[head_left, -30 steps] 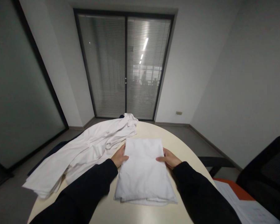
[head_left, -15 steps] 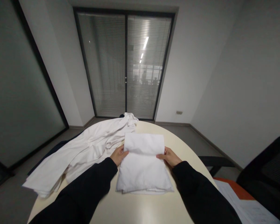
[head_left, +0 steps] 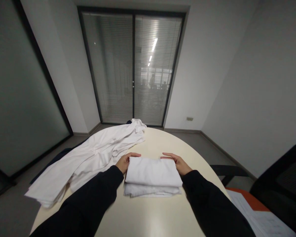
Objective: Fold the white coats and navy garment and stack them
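Note:
A white garment [head_left: 151, 172], folded into a thick rectangular bundle, lies on the round cream table [head_left: 148, 217]. Its fold faces the far side, and the layered lower edges face me. My left hand [head_left: 124, 162] rests at the bundle's far left corner with fingers stretched along the back edge. At the far right corner my right hand [head_left: 179, 163] mirrors it, its fingers extended inward past the edge and slightly apart. Both hands touch the sides of the bundle without a visible grip. Part of each palm is hidden behind the cloth.
Loose white clothes [head_left: 96, 156] are heaped along the table's left side, over a dark cloth [head_left: 61, 156]. At right stand a black chair [head_left: 283, 184] and papers [head_left: 263, 217] with an orange folder [head_left: 249, 199]. Glass doors with blinds [head_left: 113, 69] are beyond the table.
The far part of the white garment has been folded down toward me, making the bundle shorter and thicker. My hands let go of the flap's edges, and their fingers straightened along the back.

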Demonstrator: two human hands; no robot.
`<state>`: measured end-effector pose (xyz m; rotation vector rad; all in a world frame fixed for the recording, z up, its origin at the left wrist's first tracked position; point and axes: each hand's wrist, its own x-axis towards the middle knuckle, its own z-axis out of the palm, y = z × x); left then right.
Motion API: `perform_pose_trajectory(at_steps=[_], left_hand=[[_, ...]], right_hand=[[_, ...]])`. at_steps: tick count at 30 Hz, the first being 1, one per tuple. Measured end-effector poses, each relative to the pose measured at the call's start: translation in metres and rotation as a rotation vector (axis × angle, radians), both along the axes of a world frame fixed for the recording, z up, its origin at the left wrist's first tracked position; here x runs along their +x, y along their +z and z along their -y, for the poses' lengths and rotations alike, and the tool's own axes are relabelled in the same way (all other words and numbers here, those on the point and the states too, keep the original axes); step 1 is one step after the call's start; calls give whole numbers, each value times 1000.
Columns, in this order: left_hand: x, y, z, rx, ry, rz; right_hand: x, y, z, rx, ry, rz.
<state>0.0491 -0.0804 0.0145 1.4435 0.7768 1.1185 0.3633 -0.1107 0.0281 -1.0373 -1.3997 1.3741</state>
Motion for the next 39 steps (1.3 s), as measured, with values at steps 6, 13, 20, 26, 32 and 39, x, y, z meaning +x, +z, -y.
perform_pose_trajectory(at_steps=[6,13,20,26,32,39], left_hand=[[0,-9,-4,-54,2,-71],[0,-6,-2,-9,43,-102],[-2,-2,-2,-9,34,-84],[-2,-8,-4,49,43,-85],[-2,-4,-4,64,87,-27],[-3,-11,-5,61,120,-97]], right_hand=[[1,-1,0,15,19,113],[3,0,-2,74,-95,112],[2,-4,-2,65,-99,62],[10,-13,-8,151,-65,172],[7,-15,-7,159,-78,196],[11,21,5,651,-317,668]])
